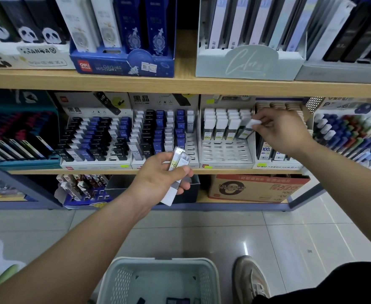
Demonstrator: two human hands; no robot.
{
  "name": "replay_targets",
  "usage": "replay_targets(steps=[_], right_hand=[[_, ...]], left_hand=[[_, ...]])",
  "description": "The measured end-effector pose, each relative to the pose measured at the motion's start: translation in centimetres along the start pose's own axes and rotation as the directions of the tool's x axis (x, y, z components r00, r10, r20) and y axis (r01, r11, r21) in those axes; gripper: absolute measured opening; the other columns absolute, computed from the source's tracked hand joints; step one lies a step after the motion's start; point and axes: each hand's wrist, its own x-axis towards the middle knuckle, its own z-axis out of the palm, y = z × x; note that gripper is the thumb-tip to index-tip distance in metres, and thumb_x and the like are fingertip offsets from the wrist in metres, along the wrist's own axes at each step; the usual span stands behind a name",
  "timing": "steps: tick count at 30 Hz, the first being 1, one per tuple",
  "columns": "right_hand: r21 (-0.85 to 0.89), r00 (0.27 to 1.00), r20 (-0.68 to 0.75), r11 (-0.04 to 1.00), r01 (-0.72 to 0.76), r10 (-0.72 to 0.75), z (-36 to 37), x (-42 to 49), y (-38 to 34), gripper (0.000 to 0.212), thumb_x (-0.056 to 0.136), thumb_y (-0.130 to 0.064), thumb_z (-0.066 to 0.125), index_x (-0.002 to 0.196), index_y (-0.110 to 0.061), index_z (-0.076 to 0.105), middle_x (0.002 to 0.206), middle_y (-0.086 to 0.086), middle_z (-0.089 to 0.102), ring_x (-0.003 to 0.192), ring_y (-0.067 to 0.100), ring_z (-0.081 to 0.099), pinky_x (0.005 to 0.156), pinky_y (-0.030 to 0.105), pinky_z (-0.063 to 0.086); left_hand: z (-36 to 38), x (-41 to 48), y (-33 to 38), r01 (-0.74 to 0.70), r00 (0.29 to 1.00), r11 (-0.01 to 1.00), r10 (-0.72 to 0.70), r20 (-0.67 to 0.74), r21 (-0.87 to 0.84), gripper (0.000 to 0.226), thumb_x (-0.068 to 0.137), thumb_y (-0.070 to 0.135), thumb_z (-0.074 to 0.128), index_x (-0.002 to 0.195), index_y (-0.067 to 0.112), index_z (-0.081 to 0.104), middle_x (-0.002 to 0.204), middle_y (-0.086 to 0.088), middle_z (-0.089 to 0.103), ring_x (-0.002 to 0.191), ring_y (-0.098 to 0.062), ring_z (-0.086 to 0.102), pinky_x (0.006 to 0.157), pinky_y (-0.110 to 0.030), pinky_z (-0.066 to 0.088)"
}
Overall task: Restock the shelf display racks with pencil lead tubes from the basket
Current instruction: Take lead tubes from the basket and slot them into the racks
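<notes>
Pinching a white-capped lead tube (249,127) by its cap, my right hand (283,130) holds it tilted at the rightmost column of the white display rack (226,155). Thumb and forefinger are clamped on the cap and the other fingers are curled in behind. The tube's lower end sits level with the three upright tubes in the front filled row. I cannot tell whether it is seated in a slot. The rows in front of it are bare slots.

My left hand (156,178) hangs lower, in front of the neighbouring black-and-blue rack (164,137), and grips a small bunch of clear lead tubes (181,159). The fingers are wrapped round the bunch with the thumb laid across it. The tubes' white ends stick out below the palm.

A second black-and-blue rack (96,139) stands just left of that one on the same wooden shelf (180,85).

On the tiled floor between my forearms sits the pale green basket (134,261). A few dark tubes (178,300) lie in its bottom at the picture's lower edge. A grey shoe (249,279) stands just right of the basket.
</notes>
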Motion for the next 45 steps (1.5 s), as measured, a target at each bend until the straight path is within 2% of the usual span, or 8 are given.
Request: replay_targets(steps=[4,9,15,27,30,33,37,45], right_hand=[[-0.043,0.999,0.025,0.998,0.037,-0.036,-0.2,0.0,-0.2,0.014,0.092,-0.02,0.069,0.106,-0.017,0.07,0.098,0.005,0.073,0.093,0.025,0.067,0.078,0.028,0.047],[-0.095,0.997,-0.023,0.993,0.065,-0.068,0.2,0.0,0.0,0.021,0.093,-0.017,0.064,0.113,-0.024,0.061,0.101,0.005,0.073,0.091,0.032,0.067,0.078,0.043,0.055],[-0.158,0.988,-0.091,0.981,0.113,-0.128,0.9,0.3,0.5,0.018,0.089,-0.017,0.068,0.107,-0.02,0.066,0.101,0.005,0.071,0.093,0.032,0.066,0.077,0.043,0.055],[-0.26,0.981,-0.148,0.962,0.081,-0.123,1.7,-0.7,-1.6,0.029,0.086,-0.016,0.071,0.115,-0.015,0.073,0.112,0.009,0.069,0.106,0.037,0.06,0.096,0.044,0.05],[0.021,0.988,-0.113,0.994,0.105,-0.102,1.0,-1.8,-5.4,0.016,0.089,-0.022,0.07,0.105,-0.02,0.074,0.098,-0.003,0.07,0.09,0.018,0.064,0.083,0.033,0.053],[0.522,0.974,0.227,0.847,-0.1,-0.025,0.8,-2.9,-10.1,0.014,0.095,-0.022,0.066,0.109,-0.021,0.07,0.09,-0.001,0.072,0.078,0.012,0.069,0.072,0.023,0.054],[0.633,0.902,0.419,0.746,-0.207,-0.105,1.6,-3.5,-11.7,0.016,0.091,-0.014,0.07,0.106,-0.008,0.07,0.085,0.006,0.071,0.073,0.016,0.069,0.066,0.025,0.055],[0.72,0.919,0.389,0.643,-0.261,-0.061,1.6,-2.5,-10.0,0.019,0.092,-0.003,0.066,0.107,-0.013,0.071,0.084,0.009,0.069,0.075,0.02,0.069,0.073,0.026,0.056]], left_hand=[[0.2,-0.1,0.1,0.01,1.0,1.0,-0.01,-0.009,0.001,0.028,0.095,0.018,0.067,0.122,0.014,0.059,0.095,-0.004,0.077,0.066,-0.018,0.07,0.059,-0.027,0.058],[0.4,-0.2,0.0,0.004,1.0,1.0,-0.004,-0.012,0.026,0.024,0.096,0.021,0.066,0.119,0.016,0.06,0.093,-0.004,0.077,0.062,-0.015,0.068,0.055,-0.025,0.055],[0.1,-0.1,-0.2,-0.001,1.0,0.998,0.002,-0.02,0.061,0.021,0.096,0.021,0.066,0.116,0.018,0.062,0.091,-0.002,0.077,0.061,-0.012,0.066,0.054,-0.024,0.052],[0.7,0.0,-0.1,-0.019,0.996,1.0,0.017,-0.086,-0.014,0.032,0.09,0.02,0.073,0.12,0.014,0.061,0.099,-0.007,0.074,0.061,-0.015,0.07,0.052,-0.022,0.052],[1.0,0.2,-0.1,-0.028,0.997,1.0,0.027,-0.068,-0.013,0.038,0.089,0.02,0.074,0.124,0.013,0.059,0.099,-0.005,0.075,0.063,-0.017,0.071,0.053,-0.023,0.052],[1.1,0.2,0.1,-0.038,0.998,0.999,0.038,-0.046,-0.002,0.039,0.087,0.021,0.076,0.123,0.014,0.06,0.098,-0.003,0.076,0.064,-0.018,0.071,0.054,-0.024,0.053],[1.4,0.0,0.3,-0.063,0.997,0.998,0.064,-0.033,0.019,0.033,0.086,0.02,0.076,0.116,0.014,0.063,0.095,-0.002,0.076,0.062,-0.018,0.07,0.054,-0.026,0.055],[0.5,0.0,0.8,-0.061,0.993,0.998,0.058,-0.107,-0.027,0.037,0.085,0.014,0.078,0.117,0.014,0.06,0.088,0.002,0.075,0.056,-0.012,0.065,0.05,-0.023,0.05]])
